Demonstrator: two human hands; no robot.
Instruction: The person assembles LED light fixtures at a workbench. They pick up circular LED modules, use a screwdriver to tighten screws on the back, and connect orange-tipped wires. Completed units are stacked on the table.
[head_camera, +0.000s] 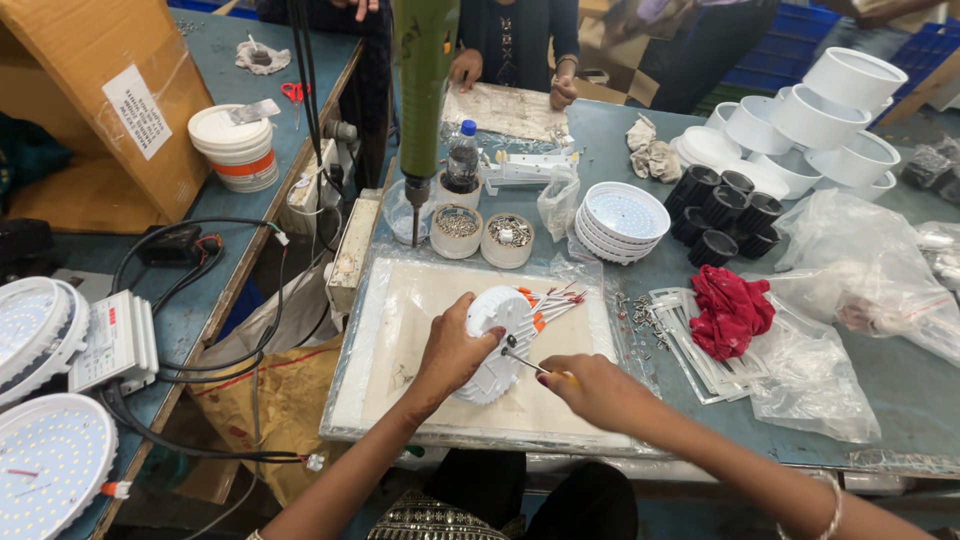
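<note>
Two bare hands are working low in the middle of the frame, over a white mat (400, 330) on the blue-grey table (900, 390). The left hand (455, 350) is lying curled over the white finned round housing (500, 345), fingers closed around its left edge and pressing it down. The right hand (600, 390) is gripping a thin screwdriver (530, 363) with a yellowish handle, fingers shut around it, its tip touching the housing's centre. Red-and-white wires (550, 300) are fanning out from the housing toward the upper right. Just above the mat, two small white cups of screws (483, 232) are sitting beneath a hanging green power driver (422, 90), and a red cloth (730, 310) is lying at centre right.
</note>
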